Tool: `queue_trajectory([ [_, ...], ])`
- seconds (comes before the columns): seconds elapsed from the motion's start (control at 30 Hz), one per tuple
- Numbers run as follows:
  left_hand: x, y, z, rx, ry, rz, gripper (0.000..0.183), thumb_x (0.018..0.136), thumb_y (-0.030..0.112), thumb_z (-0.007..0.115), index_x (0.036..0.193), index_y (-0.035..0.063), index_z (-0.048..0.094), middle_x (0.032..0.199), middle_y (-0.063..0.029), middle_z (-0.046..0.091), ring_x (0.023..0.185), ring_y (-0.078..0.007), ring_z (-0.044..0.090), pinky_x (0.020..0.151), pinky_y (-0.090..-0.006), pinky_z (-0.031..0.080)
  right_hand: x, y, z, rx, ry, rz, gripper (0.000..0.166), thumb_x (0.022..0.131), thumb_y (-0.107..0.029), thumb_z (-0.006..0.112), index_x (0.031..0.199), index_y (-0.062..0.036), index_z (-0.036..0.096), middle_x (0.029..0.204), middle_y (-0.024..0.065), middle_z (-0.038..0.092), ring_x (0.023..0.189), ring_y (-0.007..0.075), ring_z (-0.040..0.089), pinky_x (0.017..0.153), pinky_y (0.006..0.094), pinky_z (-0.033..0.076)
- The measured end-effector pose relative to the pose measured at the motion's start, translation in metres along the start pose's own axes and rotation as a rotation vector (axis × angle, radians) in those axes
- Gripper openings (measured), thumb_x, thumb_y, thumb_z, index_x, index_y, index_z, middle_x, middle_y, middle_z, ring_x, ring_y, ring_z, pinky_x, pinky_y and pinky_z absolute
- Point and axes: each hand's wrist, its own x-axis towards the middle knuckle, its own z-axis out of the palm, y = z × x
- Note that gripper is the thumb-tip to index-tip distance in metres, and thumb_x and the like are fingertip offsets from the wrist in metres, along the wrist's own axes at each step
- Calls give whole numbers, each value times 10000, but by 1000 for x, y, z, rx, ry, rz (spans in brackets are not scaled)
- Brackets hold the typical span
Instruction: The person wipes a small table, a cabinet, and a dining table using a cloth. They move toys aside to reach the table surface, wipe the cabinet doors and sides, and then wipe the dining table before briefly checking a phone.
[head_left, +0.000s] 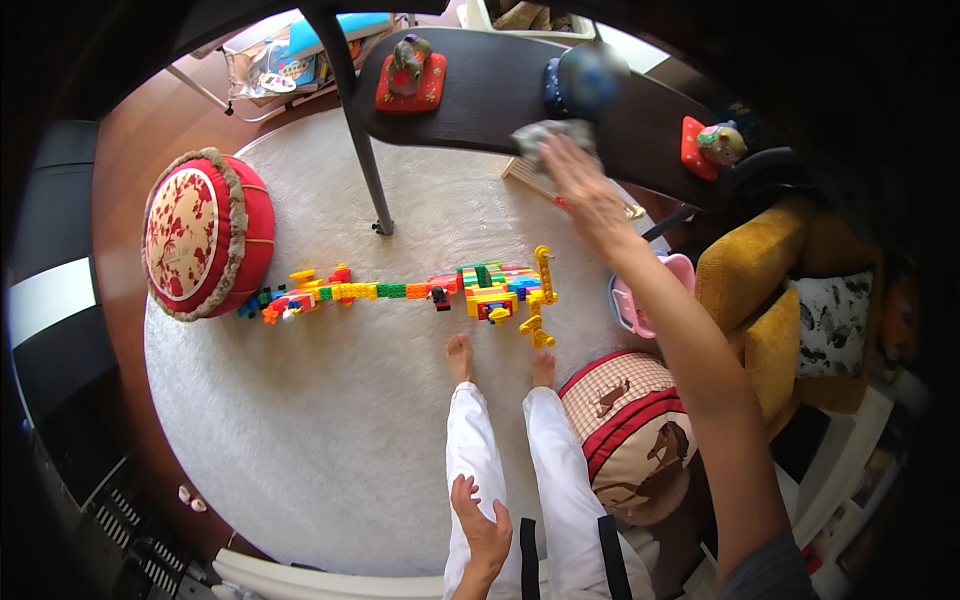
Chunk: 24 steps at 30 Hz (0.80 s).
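Observation:
My right hand (577, 176) presses a crumpled grey cloth (555, 139) against the near edge of a dark wooden shelf (487, 82). Just beyond the cloth stands a rounded blue ornament (589, 79), partly blurred. Towards the shelf's left end, a small animal figurine (409, 66) sits on a red patterned base (429, 86). Another figurine (721, 142) with a red base (697, 150) is at the right end. My left hand (482, 525) hangs over my left leg, its fingers apart and holding nothing.
A long toy brick construction (390, 290) lies on the pale round rug (300, 420) before my feet. A red pouf (251, 232) is at the left, a horse-patterned pouf (626, 420) beside my right leg. A metal post (367, 157), pink tub (675, 274) and yellow armchair (750, 262) stand nearby.

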Motion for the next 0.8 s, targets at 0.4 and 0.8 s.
queue_trajectory([
  [0.4, 23, -4, -1, -61, 94, -101, 672, 797, -59, 577, 1417, 14, 327, 1421, -179, 375, 1102, -274, 500, 895, -369, 439, 19, 2, -6, 40, -51, -177, 592, 849, 85, 510, 1428, -25, 450, 1499, 132, 440, 1410, 269, 391, 1188, 409, 320],
  [0.8, 48, -4, -9, -46, 71, -113, 669, 790, -59, 575, 1411, 3, 334, 1407, -182, 379, 1093, -274, 502, 882, -372, 441, 108, -92, 29, 218, 28, -253, 578, 889, -5, 528, 1453, -32, 408, 1498, 158, 430, 1410, 271, 389, 1192, 403, 304],
])
